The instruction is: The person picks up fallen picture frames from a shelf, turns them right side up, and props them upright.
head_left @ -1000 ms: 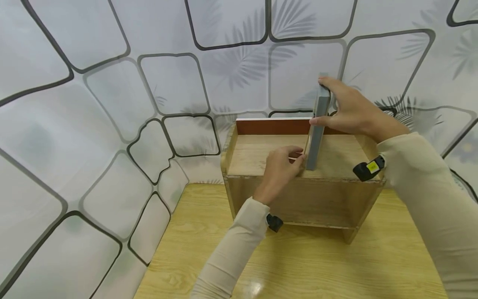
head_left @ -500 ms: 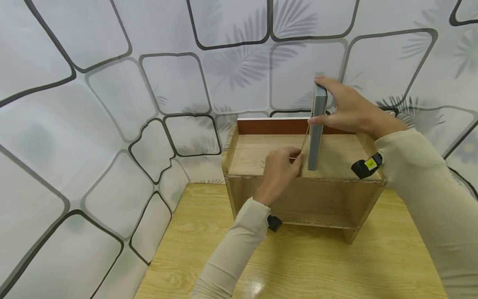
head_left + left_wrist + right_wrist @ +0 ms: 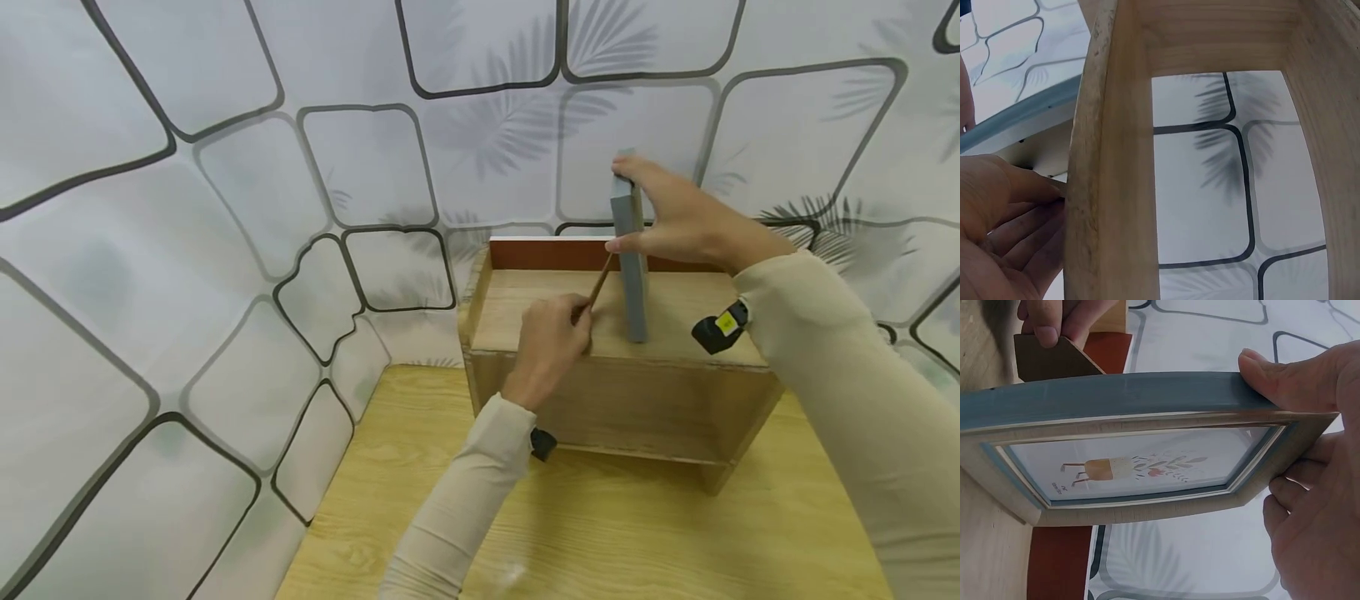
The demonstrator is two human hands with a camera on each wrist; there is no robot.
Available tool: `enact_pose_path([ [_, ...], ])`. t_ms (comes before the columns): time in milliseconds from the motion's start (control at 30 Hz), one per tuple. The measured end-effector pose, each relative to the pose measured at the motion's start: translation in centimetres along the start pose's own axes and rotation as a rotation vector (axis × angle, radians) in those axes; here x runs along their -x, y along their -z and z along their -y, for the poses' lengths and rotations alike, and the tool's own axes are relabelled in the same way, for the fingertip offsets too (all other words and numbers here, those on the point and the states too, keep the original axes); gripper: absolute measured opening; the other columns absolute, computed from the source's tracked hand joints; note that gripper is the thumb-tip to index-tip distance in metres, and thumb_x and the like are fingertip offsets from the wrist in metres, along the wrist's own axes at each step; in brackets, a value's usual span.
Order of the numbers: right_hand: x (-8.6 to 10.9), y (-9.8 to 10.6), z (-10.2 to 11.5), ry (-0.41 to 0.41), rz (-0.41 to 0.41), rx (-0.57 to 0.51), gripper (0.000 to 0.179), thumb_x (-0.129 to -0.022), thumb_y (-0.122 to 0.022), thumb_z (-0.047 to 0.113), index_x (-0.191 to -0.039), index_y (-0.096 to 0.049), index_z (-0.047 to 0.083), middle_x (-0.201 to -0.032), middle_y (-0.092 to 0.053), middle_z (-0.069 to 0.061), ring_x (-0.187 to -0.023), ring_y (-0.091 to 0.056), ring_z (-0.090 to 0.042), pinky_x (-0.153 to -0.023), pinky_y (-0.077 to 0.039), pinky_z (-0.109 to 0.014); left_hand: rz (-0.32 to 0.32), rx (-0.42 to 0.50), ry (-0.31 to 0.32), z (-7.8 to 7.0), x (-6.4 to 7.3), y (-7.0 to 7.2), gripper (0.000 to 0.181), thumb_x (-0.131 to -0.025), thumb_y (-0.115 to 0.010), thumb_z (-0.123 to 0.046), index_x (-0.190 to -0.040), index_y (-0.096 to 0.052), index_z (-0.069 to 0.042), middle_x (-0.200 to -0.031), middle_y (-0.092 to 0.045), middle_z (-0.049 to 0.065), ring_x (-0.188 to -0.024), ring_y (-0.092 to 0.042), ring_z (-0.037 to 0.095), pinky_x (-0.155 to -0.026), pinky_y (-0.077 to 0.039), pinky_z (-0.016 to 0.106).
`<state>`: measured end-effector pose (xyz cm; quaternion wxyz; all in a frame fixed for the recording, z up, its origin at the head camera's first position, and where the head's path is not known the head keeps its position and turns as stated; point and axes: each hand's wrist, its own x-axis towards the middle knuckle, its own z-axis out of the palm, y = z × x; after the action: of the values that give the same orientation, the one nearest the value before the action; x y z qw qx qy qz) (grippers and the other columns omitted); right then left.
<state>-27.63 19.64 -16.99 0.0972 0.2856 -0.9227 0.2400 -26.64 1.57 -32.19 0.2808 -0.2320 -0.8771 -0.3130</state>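
A grey-blue picture frame [image 3: 630, 258] stands edge-on on the upper board of a small wooden shelf. My right hand [image 3: 690, 217] grips its upper end, thumb along the near edge and the other fingers behind. In the right wrist view, the framed picture [image 3: 1147, 462] shows a plant drawing under a clear front. Behind the frame, a brown stand flap [image 3: 1054, 359] juts out at an angle. The left hand [image 3: 551, 337] pinches the flap's free edge, just left of the frame; in the left wrist view that hand [image 3: 1010, 219] is partly hidden by the shelf's wood.
The wooden shelf [image 3: 517, 300] has raised side walls, a red-brown back strip [image 3: 547, 254] and an open lower compartment [image 3: 630, 408]. It stands on a light wood-grain table [image 3: 420, 467]. A patterned wall [image 3: 225, 208] rises close behind and to the left.
The frame has turned, with its front side now slightly visible from the head view. The left hand has drawn left, and the brown flap has swung out from the frame's back.
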Motion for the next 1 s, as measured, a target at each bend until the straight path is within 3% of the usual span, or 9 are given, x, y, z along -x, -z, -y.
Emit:
enact_pose_path([
  [700,-1.0,-0.9,0.8,0.018,0.036,-0.009,0.097,-0.088,-0.077,0.019,-0.160,-0.015,-0.003,-0.167,-0.010,-0.022,-0.154,-0.006,-0.040,-0.122,-0.009,-0.056,-0.003,-0.003,0.030,1.0,-0.1,0.6,0.011,-0.095,-0.071,-0.010,-0.097,-0.081,-0.006,-0.085,-0.077,0.003,-0.067,-0.071,0.010,-0.059,-0.053,0.017],
  [867,-1.1,-0.9,0.7,0.051,0.026,0.005,0.099,-0.085,-0.079,0.021,-0.158,-0.018,-0.006,-0.166,-0.013,-0.025,-0.154,-0.006,-0.040,-0.122,-0.008,-0.054,0.002,-0.005,0.050,1.0,-0.1,0.8,0.012,-0.095,-0.071,-0.010,-0.101,-0.080,-0.006,-0.088,-0.078,0.005,-0.072,-0.073,0.012,-0.063,-0.055,0.019],
  [1000,-1.2,-0.7,0.8,0.044,0.011,-0.018,0.099,-0.087,-0.077,0.036,-0.159,-0.020,-0.004,-0.166,-0.013,-0.023,-0.154,-0.006,-0.038,-0.122,-0.007,-0.053,-0.013,-0.007,0.060,0.9,0.1,1.3,0.019,-0.096,-0.072,-0.014,-0.110,-0.077,-0.004,-0.095,-0.078,0.006,-0.080,-0.075,0.013,-0.070,-0.058,0.025],
])
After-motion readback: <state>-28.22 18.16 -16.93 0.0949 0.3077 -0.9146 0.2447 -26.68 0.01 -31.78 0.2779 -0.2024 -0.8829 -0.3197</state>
